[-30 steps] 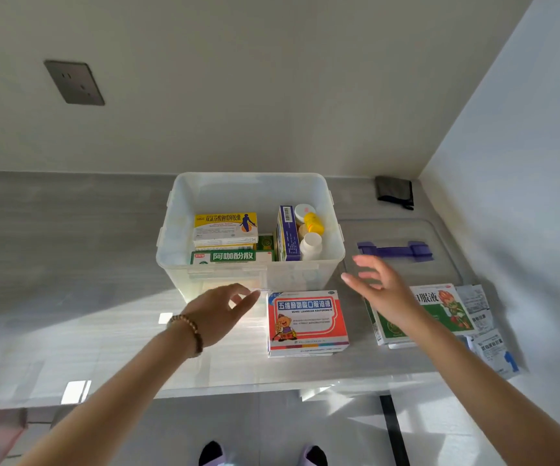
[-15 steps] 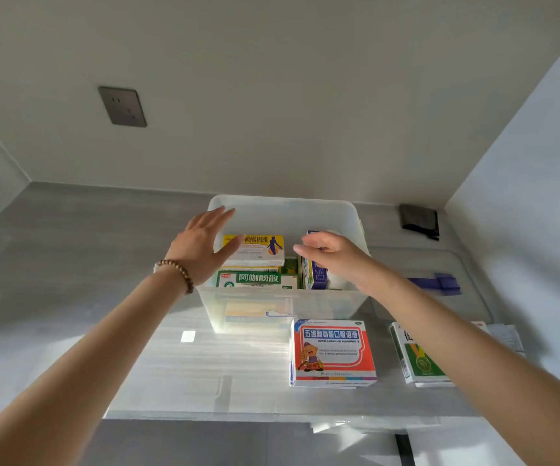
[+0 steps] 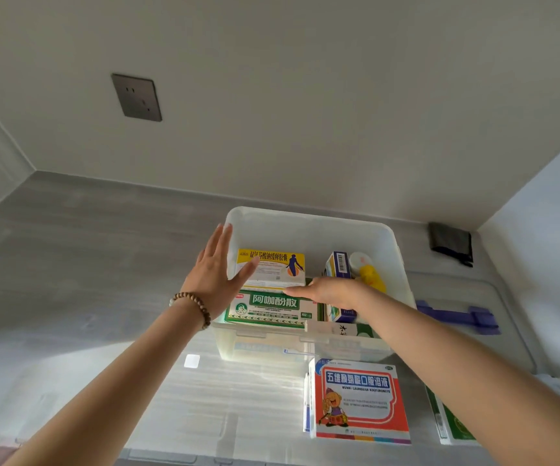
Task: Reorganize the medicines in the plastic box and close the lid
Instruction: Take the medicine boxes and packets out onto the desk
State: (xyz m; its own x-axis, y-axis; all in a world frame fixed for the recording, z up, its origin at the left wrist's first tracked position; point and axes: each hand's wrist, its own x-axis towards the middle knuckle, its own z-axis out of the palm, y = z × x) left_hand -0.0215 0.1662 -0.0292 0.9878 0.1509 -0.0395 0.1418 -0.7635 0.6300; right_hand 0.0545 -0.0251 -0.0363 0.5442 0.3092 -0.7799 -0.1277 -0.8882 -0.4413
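Note:
The clear plastic box (image 3: 309,227) stands open on the grey counter. Inside lie a yellow-and-white medicine box (image 3: 278,267) on top of a green-and-white one (image 3: 268,309), with a blue-and-white carton (image 3: 337,267) and a yellow-capped bottle (image 3: 369,274) to the right. My left hand (image 3: 214,274) is flat and spread over the box's left rim, its thumb on the yellow box. My right hand (image 3: 329,292) reaches in palm down, fingers extended toward the yellow box's near edge. Neither hand holds anything. The clear lid (image 3: 457,317) with purple latch lies to the right.
A red-and-white medicine box (image 3: 356,398) lies on the counter in front of the plastic box. A green-and-white box (image 3: 450,425) sits at the right, partly under my right arm. A black pouch (image 3: 450,242) is in the back corner. A wall socket (image 3: 136,97) is upper left.
Both hands rose from the counter's front edge into the box. In the last half second the right hand moved left toward the yellow box, uncovering the blue carton and bottles.

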